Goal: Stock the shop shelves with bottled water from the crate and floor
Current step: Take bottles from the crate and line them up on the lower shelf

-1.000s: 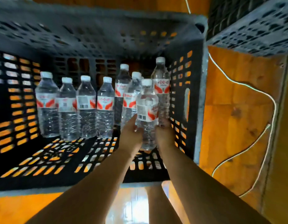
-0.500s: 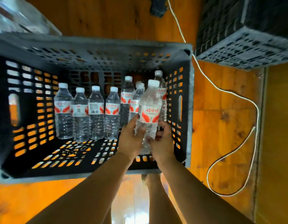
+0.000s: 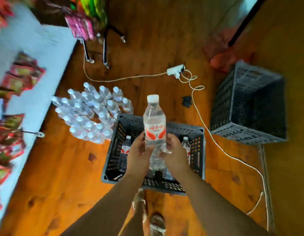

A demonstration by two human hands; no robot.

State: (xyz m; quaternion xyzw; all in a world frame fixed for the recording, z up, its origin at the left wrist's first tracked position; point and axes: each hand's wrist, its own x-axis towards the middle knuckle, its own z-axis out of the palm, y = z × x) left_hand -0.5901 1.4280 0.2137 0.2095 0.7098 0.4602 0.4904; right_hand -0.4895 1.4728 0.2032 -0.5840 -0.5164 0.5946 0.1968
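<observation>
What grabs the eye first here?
A clear water bottle with white cap and red label, gripped by the left hand and right hand, dead centre above the black crate. Left of it, a cluster of bottles sits on the wooden floor; a second crate sits at far right.

Arms: bare forearms (image 3: 103, 212), left hand (image 3: 139, 155) and right hand (image 3: 175, 155) bare | Feet: pale strapped sandals (image 3: 157, 224), detail blurred
</observation>
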